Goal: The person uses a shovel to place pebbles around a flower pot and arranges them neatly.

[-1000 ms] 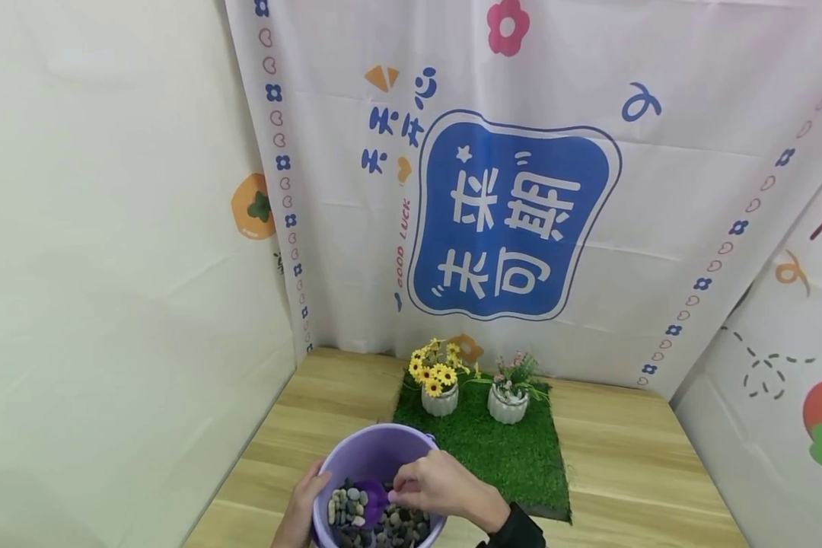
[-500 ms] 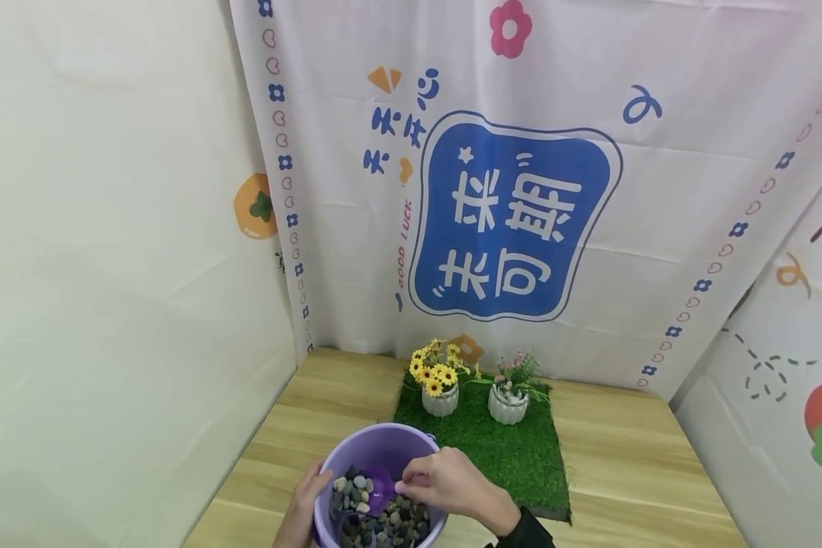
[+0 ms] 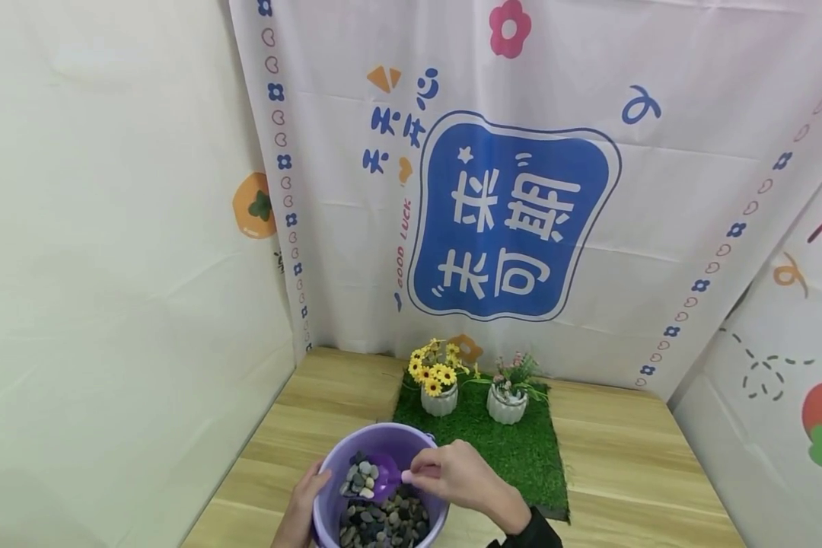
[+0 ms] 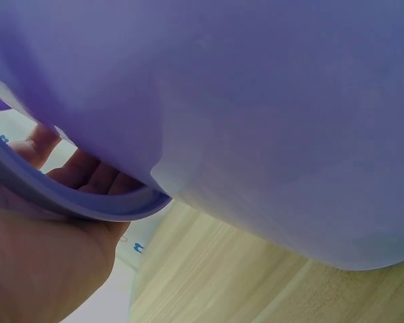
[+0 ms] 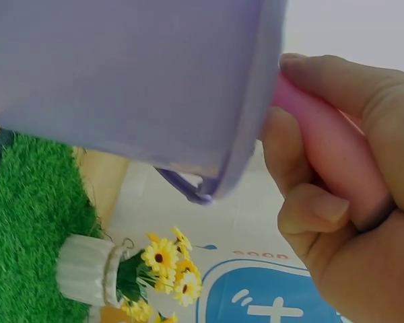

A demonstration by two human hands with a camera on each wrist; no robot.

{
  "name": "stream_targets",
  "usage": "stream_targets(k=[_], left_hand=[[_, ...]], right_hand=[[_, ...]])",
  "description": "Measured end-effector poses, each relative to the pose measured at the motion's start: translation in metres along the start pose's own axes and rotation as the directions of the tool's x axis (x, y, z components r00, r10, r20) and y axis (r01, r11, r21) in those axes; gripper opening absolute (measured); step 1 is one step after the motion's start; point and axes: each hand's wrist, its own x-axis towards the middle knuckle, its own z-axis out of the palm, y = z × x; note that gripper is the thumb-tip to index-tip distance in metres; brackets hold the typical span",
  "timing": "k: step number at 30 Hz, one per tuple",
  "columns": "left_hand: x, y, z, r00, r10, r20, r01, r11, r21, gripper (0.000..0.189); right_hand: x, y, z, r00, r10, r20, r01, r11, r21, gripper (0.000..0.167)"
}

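Observation:
A light purple bucket (image 3: 341, 455) holds a bed of small dark and pale pebbles (image 3: 383, 525). My left hand (image 3: 300, 506) holds the bucket's left side, its thumb over the rim. In the left wrist view the bucket's carrying handle (image 4: 74, 202) crosses that hand, and the fingers lie against the wall. My right hand (image 3: 462, 476) grips a toy shovel by its pink handle (image 5: 333, 145). The shovel's purple blade (image 3: 387, 473) is inside the bucket above the bed, with a small heap of pebbles (image 3: 360, 479) on it.
Behind the bucket lies a green turf mat (image 3: 503, 457) on the wooden table (image 3: 630, 464). On it stand a white pot of yellow flowers (image 3: 440, 400) and another white pot of pink flowers (image 3: 507, 406). A printed cloth (image 3: 356, 228) hangs at the back.
The shovel has risen off the pebble bed and moved slightly right, carrying its pebbles. My right hand has shifted up and right with it. My left hand has stayed on the bucket.

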Motion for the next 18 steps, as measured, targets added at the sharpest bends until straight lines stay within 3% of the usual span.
stream_targets(k=[13, 18], left_hand=[[0.000, 0.002, -0.002, 1.000, -0.001, 0.001, 0.001, 1.000, 0.007, 0.050], [0.000, 0.000, 0.000, 0.999, -0.040, -0.001, 0.040, 0.999, 0.020, 0.055]], right_hand=[[-0.004, 0.004, -0.030, 0.996, 0.083, 0.041, -0.084, 0.996, 0.036, 0.019], [-0.007, 0.008, -0.040, 0.994, 0.103, 0.031, -0.104, 0.994, 0.044, 0.018]])
